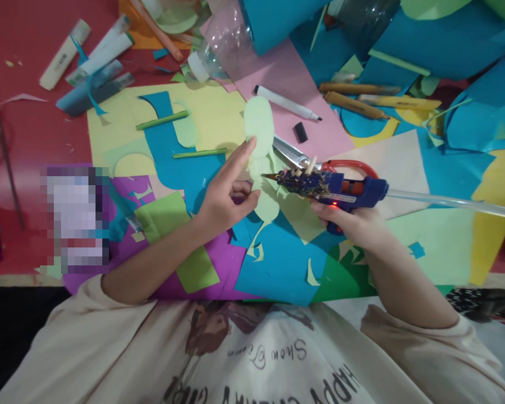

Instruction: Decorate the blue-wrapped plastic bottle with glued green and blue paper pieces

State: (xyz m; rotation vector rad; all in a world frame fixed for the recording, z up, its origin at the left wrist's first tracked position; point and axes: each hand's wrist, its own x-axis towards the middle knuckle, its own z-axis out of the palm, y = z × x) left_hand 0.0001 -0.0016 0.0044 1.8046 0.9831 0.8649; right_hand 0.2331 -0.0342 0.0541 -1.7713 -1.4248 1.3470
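Note:
My left hand (pixel 227 193) holds a pale green paper cutout (pixel 260 126) by its left edge, index finger on the upper lobe and thumb lower down. The cutout has rounded ends and a narrower middle. In my right hand (pixel 357 224) is a blue hot glue gun (pixel 336 188), its red light on and a clear glue stick (pixel 450 202) running out of its back. The gun's nozzle points left and lies over the cutout's narrow middle. Behind the gun rest scissors with red handles (pixel 353 164), partly hidden.
Coloured paper sheets and scraps cover the red table (pixel 21 112). A white marker (pixel 288 102) lies uncapped beside its black cap (pixel 301 132). More markers (pixel 65 54) are at the upper left, and a clear plastic bottle (pixel 227 39) at the back. A blurred-out object (pixel 78 216) sits left.

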